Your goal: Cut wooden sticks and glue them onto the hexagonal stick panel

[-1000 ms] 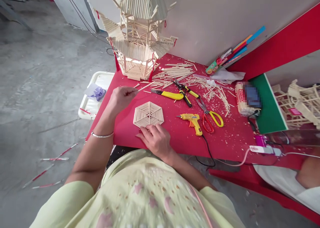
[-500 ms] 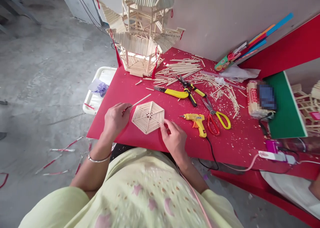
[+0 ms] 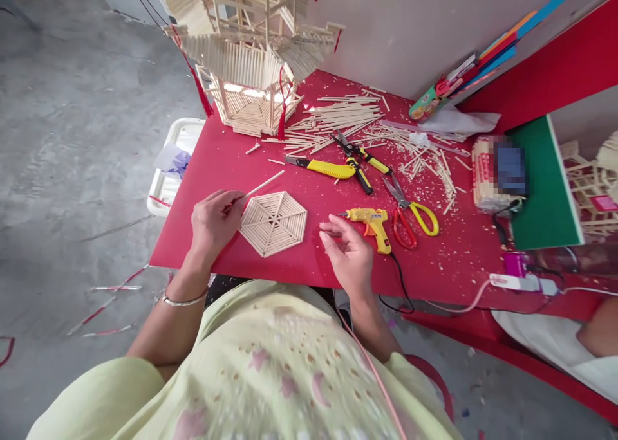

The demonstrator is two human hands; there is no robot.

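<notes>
A flat hexagonal panel of pale sticks (image 3: 273,224) lies on the red table near its front edge. My left hand (image 3: 215,220) is closed on a thin wooden stick (image 3: 265,183), which points up and to the right above the panel's upper left side. To the right of the panel, my right hand (image 3: 348,252) is raised off it, fingers apart and holding nothing. Its fingertips are close to the nozzle of a yellow glue gun (image 3: 374,226), which lies on its side.
Beyond the panel are a yellow knife (image 3: 331,168), pliers (image 3: 360,163), scissors (image 3: 410,211) and loose sticks (image 3: 342,118). A stick pagoda (image 3: 241,60) stands at the back left. A green board (image 3: 545,189) and a person's arm (image 3: 601,327) are at the right.
My right hand has let go of the panel's right edge and moved right, towards the glue gun. My left hand still holds the stick. The whole view has shifted slightly.
</notes>
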